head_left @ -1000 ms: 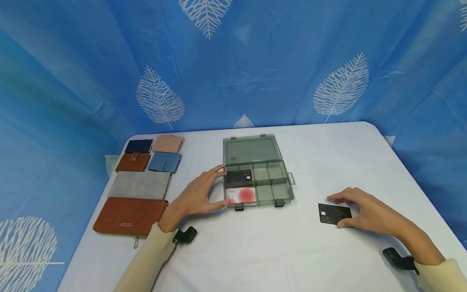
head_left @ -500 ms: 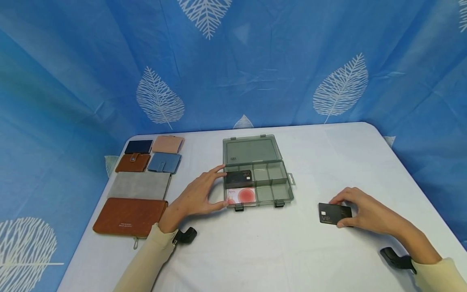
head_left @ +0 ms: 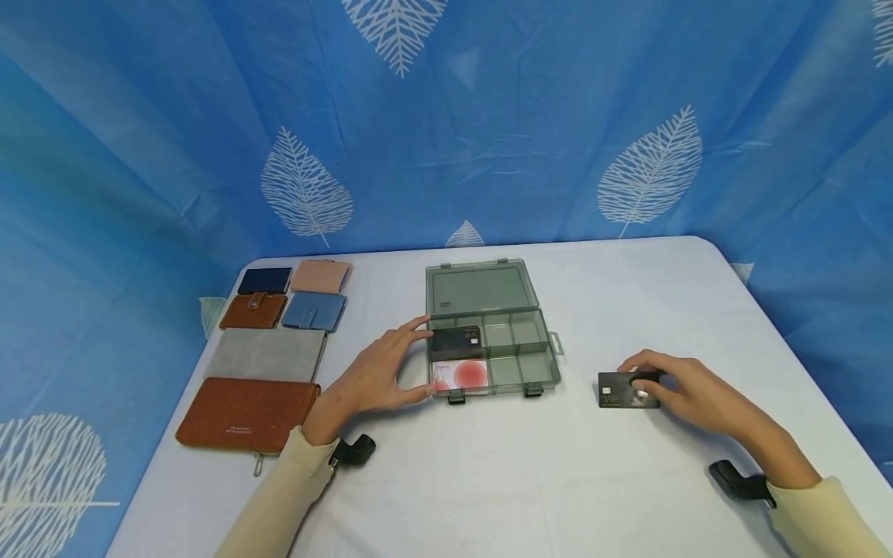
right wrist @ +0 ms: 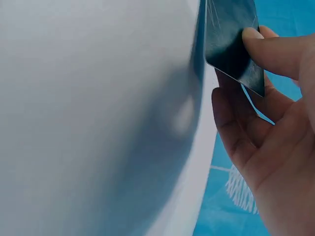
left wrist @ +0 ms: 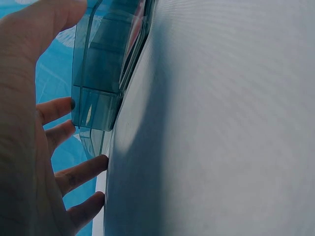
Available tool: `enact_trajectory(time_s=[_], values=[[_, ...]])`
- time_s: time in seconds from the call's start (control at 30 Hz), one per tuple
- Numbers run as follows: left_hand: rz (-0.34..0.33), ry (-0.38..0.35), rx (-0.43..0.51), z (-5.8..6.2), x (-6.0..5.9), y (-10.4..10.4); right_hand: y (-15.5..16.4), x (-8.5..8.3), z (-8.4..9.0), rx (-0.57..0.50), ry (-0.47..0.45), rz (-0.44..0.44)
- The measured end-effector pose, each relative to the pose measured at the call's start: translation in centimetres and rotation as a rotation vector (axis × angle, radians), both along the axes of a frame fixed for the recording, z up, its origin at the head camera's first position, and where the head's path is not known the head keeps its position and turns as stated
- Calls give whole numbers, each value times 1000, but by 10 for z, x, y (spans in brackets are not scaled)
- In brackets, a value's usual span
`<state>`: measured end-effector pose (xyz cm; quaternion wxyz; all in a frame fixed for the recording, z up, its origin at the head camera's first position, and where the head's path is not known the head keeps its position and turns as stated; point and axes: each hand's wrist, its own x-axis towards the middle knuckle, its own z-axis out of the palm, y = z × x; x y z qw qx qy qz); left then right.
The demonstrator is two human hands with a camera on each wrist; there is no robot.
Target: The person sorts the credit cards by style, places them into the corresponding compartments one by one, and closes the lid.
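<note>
A translucent green divided box (head_left: 522,366) lies on the table with its lid folded back. In its left compartments are a black VIP card (head_left: 453,342) and a white card with a pink-red circle (head_left: 470,374). My left hand (head_left: 380,372) touches the box's left side, thumb and fingers spread along it; the left wrist view shows several fingertips at the box wall (left wrist: 101,59). To the right of the box, my right hand (head_left: 698,393) pinches another black VIP card (head_left: 617,390) by its right end. In the right wrist view, the thumb presses on the card's face (right wrist: 229,44), tilted off the cloth.
Left of the box lie a brown zip wallet (head_left: 247,415), a grey wallet (head_left: 268,353), a blue wallet (head_left: 315,310), a small brown wallet (head_left: 253,311), a dark navy one (head_left: 265,280) and a pink one (head_left: 321,275). A white cloth (head_left: 488,480) covers the table.
My right thumb and fingers have closed on the black VIP card, lifted it from the table and moved it slightly up and left. My left hand and the box have stayed put.
</note>
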<state>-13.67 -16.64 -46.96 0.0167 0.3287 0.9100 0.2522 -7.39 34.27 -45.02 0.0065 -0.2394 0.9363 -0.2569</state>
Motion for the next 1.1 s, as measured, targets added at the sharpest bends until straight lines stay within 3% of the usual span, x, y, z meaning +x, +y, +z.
enact_trajectory(time_s=[0.4,0.73,1.1], values=[[-5,-2,2,0,-1,-3,-45,-32,24,-97,169,-37],[-4,-2,-6,2,-3,-1,-111,-62,45,-109,90,16],[5,-21,-27,2,-4,-2,-163,-87,44,-101,38,79]])
